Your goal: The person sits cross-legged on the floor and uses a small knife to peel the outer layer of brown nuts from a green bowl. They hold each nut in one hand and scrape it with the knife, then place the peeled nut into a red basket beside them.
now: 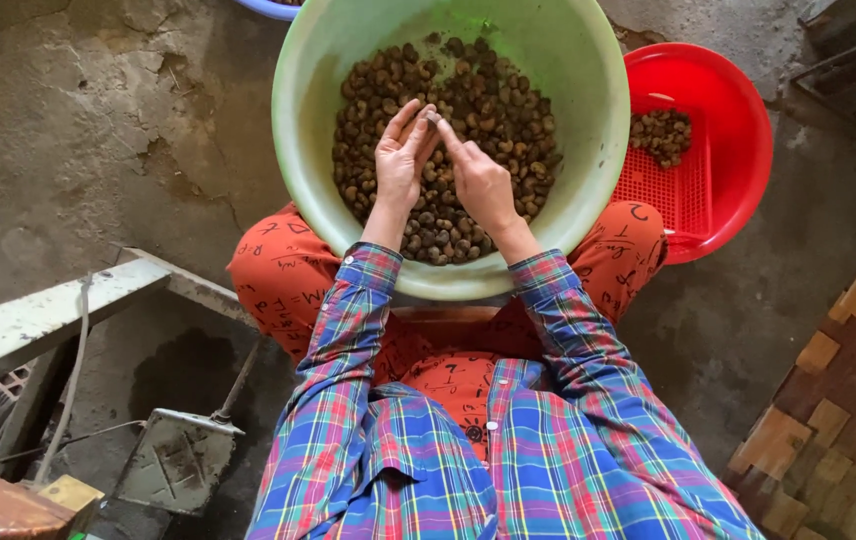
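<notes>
Over the green basin (588, 130) on our lap, our left hand (400, 165) and right hand (480, 182) meet, fingertips pinching one small dark nut (432, 117) above the heap of nuts (493, 110). It seems light, hard, rounded; best held at its ends. Red basket (728, 130) beside.

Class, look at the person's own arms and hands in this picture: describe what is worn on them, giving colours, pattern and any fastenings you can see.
Both arms wear long plaid sleeves in blue, red, green and yellow, with buttoned cuffs at the wrists. The shirt hangs open down the front, showing small white buttons. The left hand and right hand are bare: no gloves, and no rings or watch visible.
</notes>
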